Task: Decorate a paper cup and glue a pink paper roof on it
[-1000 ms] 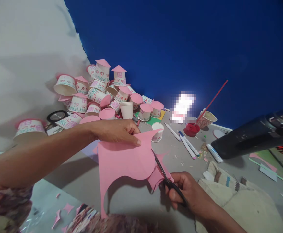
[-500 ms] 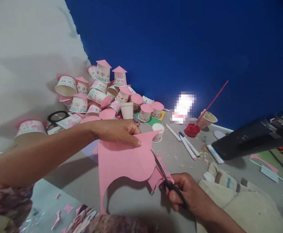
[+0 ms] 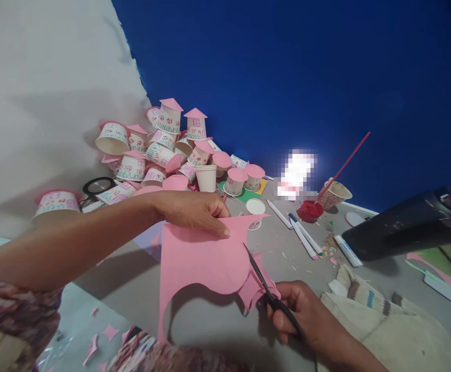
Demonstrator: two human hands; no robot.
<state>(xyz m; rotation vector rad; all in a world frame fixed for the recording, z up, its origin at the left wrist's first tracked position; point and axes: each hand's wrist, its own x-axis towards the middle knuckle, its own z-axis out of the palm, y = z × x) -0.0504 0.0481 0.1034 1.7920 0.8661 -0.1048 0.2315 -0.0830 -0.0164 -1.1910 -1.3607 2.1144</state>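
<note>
A sheet of pink paper [image 3: 202, 256], with curved pieces cut out of its lower and right edges, is gripped at its top by my left hand [image 3: 198, 213], thumb on the near face. Round the handles of black scissors [image 3: 262, 281] my right hand [image 3: 298, 313] is closed. The blades point up and left at the sheet's right edge, along a rounded curve. A cut-away pink offcut [image 3: 258, 281] hangs beside and behind the blades. Just beyond the sheet's upper right corner stands a small white paper cup [image 3: 255, 207].
Paper cups with pink cone roofs [image 3: 163, 147] are heaped at the back left. Markers [image 3: 302, 235], a red paint pot [image 3: 309, 211], a patterned cup [image 3: 336, 194] and a dark cylinder [image 3: 399, 222] lie to the right. A cloth [image 3: 388, 325] rests near my right arm; pink scraps [image 3: 111, 332] lie lower left.
The view has shifted slightly, so everything sits a little further right. Both hands keep their holds, and the scissors stay at the sheet's right edge.
</note>
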